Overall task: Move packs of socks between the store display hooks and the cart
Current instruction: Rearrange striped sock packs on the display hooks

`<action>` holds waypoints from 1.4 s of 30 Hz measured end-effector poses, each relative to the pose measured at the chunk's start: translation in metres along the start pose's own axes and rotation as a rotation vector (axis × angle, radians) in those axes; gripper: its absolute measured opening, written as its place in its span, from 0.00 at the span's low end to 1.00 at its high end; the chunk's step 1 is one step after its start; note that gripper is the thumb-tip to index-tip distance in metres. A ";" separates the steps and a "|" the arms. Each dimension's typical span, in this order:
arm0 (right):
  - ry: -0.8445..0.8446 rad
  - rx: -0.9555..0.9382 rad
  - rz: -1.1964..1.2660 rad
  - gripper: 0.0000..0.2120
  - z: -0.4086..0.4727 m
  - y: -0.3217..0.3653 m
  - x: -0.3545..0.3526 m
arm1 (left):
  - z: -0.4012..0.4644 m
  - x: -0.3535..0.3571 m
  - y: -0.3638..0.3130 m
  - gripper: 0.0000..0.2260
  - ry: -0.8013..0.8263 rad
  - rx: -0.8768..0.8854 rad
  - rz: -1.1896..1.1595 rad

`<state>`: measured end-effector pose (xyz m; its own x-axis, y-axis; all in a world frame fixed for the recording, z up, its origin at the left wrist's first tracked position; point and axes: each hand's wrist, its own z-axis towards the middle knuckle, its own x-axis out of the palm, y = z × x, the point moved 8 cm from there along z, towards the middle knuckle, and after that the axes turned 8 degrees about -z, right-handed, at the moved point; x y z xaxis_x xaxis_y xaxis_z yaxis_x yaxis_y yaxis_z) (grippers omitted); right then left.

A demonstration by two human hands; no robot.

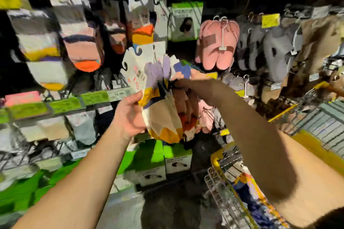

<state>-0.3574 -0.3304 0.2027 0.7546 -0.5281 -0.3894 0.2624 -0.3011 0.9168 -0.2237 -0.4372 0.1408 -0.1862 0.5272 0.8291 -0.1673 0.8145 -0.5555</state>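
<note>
A bunch of sock packs with white card headers and purple, beige and yellow socks is held up in front of the display at mid-frame. My left hand grips the bunch from the left side, thumb across the front pack. My right hand reaches in from the right and pinches the packs near their middle; its fingertips are hidden among them. More sock packs hang on the display hooks at upper left. The wire cart with yellow trim stands at lower right, with colourful packs inside.
Pink slippers and grey slippers hang to the right of the socks. A boxed face-mask pack hangs above centre. Green shelf price strips run along the left, and green boxes stand on the low shelf.
</note>
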 end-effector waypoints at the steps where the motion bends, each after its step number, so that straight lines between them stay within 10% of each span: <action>1: -0.015 -0.025 -0.018 0.11 0.004 0.012 0.014 | -0.008 -0.006 -0.012 0.28 -0.001 0.007 -0.001; 6: 0.052 -0.055 -0.050 0.21 0.017 0.062 0.094 | -0.045 -0.010 -0.064 0.18 0.157 0.067 -0.061; 10: 0.044 -0.048 0.044 0.02 0.023 0.081 0.133 | -0.063 -0.028 -0.093 0.19 0.187 0.051 -0.055; 13: 0.129 0.035 0.170 0.08 0.029 0.085 0.164 | -0.072 -0.039 -0.108 0.19 0.155 0.050 -0.005; 20: 0.284 0.165 0.358 0.07 0.054 0.082 0.202 | -0.073 -0.059 -0.124 0.48 -0.008 0.089 -0.044; 29: 0.074 -0.034 0.693 0.12 0.074 0.094 0.177 | -0.069 -0.047 -0.145 0.49 -0.071 0.333 -0.120; 36: -0.067 -0.477 -0.170 0.10 0.036 0.151 0.157 | -0.085 -0.037 -0.151 0.30 -0.275 0.554 -0.003; 42: 0.139 -0.372 0.035 0.05 0.033 0.147 0.175 | -0.100 -0.033 -0.146 0.26 -0.323 0.627 0.085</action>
<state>-0.2071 -0.4934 0.2662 0.8342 -0.4131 -0.3653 0.4160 0.0367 0.9086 -0.0967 -0.5495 0.2012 -0.4848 0.4053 0.7751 -0.6473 0.4297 -0.6296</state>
